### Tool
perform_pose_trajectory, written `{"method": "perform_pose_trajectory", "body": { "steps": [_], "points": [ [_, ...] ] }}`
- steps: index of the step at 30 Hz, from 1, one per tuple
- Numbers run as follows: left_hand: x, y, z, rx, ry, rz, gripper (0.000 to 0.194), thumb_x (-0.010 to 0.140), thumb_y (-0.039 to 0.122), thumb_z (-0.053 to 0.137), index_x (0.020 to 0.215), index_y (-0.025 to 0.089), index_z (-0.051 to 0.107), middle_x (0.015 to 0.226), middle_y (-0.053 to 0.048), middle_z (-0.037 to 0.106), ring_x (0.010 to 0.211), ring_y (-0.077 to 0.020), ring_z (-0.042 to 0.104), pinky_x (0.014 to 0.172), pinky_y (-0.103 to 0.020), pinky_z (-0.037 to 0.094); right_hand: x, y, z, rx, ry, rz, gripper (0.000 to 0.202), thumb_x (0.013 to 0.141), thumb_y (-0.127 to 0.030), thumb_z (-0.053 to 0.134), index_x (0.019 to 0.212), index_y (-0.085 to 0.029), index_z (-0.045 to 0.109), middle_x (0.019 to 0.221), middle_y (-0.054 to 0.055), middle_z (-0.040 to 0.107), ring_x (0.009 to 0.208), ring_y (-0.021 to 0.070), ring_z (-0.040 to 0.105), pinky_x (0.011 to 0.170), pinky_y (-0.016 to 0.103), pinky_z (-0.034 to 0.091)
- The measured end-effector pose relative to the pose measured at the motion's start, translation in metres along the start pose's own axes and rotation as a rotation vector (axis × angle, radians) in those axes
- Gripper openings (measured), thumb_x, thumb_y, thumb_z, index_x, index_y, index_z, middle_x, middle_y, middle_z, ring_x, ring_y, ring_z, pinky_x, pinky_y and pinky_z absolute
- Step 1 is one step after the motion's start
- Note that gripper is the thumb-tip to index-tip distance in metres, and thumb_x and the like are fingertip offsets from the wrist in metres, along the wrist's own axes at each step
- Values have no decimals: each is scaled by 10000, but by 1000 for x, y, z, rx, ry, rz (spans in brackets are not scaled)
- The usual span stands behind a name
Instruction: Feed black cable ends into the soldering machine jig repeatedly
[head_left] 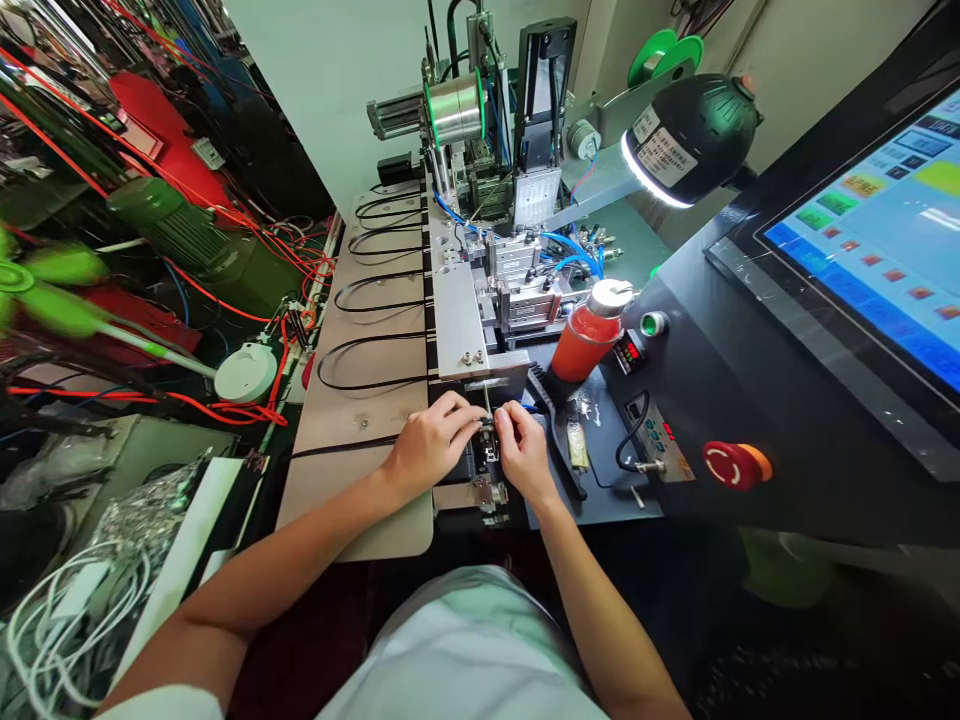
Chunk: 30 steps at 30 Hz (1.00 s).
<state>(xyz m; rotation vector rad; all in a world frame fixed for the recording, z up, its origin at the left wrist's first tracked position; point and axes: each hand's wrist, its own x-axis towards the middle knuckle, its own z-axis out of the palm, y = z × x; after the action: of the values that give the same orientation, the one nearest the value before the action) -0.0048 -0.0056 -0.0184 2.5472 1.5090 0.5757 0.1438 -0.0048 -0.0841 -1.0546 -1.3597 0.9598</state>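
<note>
My left hand [431, 440] is closed at the near end of the machine track, its fingertips pinched at a small dark part. Facing it from the right, my right hand [523, 448] is also closed, thumb and forefinger together; what it pinches is too small to name. Between the hands lies a small metal fixture [489, 452]. A black cable [341, 447] runs across the tan plate [390, 535] to my left hand. Farther up that plate, several looped black cables [375, 340] reach the track beside the long metal cover [457, 320].
Right of my hands are a black brush [559, 440], a red bottle [581, 345], a yellowish tube [577, 446] and a red stop button [735, 465]. A lamp [690, 135] and screen [885, 230] stand beyond. On the left are a green fan [45, 285] and orange hoses.
</note>
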Motion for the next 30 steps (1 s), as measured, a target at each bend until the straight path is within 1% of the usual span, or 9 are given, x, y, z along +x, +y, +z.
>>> {"method": "perform_pose_trajectory", "body": {
  "steps": [4,8,10,13,17,19,22,26,30],
  "points": [
    [-3,-2,-5,260,5,290,295,958,122,414,1104,216,653,950,-15,659,743,-114,592,613,-216,441,0,2,2,23,1,11,311,961,-336,405,675,-223,361,599,-48,345,545,112,331,516,260,265],
    [3,2,-11,471,-106,470,260,948,105,418,1082,124,640,874,-51,657,710,-153,566,560,-260,426,0,5,3,50,15,38,323,956,-354,414,668,-221,361,600,-50,344,543,107,327,505,250,268],
    [4,2,-12,438,-154,437,265,957,117,410,1092,143,636,894,-48,659,738,-153,578,581,-251,435,-2,4,0,45,13,68,335,956,-367,414,661,-220,360,600,-49,349,545,107,334,503,244,279],
    [2,-2,-14,242,-158,220,272,978,166,403,1138,212,618,1005,-27,657,825,-134,610,682,-225,467,-5,-2,-9,-84,35,64,323,975,-332,377,679,-210,422,626,-29,431,581,118,413,558,249,346],
    [-1,-6,-14,112,-188,-41,203,976,241,440,1006,191,634,972,-30,633,824,-148,625,736,-249,482,-10,-10,-16,-314,71,-127,233,957,-215,377,942,-189,608,900,78,632,837,191,578,746,322,454],
    [-1,-6,-13,133,-224,-65,194,971,240,449,961,182,633,939,-34,620,813,-162,622,720,-261,478,-12,-12,-17,-375,31,-216,261,938,-169,390,1029,-195,633,970,101,650,913,218,588,795,356,476],
    [-1,-5,-14,153,-236,-58,190,970,235,447,954,181,629,940,-37,612,814,-165,617,715,-264,473,-15,-12,-19,-434,31,-277,275,932,-134,401,1016,-197,655,935,96,661,897,221,599,807,371,494],
    [-1,-3,-14,185,-243,-57,186,967,227,449,947,183,629,942,-36,614,809,-164,615,695,-261,464,-22,-17,-35,-456,195,-272,260,953,-163,412,1045,-197,653,903,84,670,857,209,622,762,352,506],
    [1,-1,-13,186,-275,-63,212,972,233,434,955,176,637,960,-46,623,821,-166,622,705,-259,465,-34,-34,-55,-402,367,-135,201,959,-239,474,1039,-195,653,779,36,654,712,171,626,671,294,492]
  ]
}}
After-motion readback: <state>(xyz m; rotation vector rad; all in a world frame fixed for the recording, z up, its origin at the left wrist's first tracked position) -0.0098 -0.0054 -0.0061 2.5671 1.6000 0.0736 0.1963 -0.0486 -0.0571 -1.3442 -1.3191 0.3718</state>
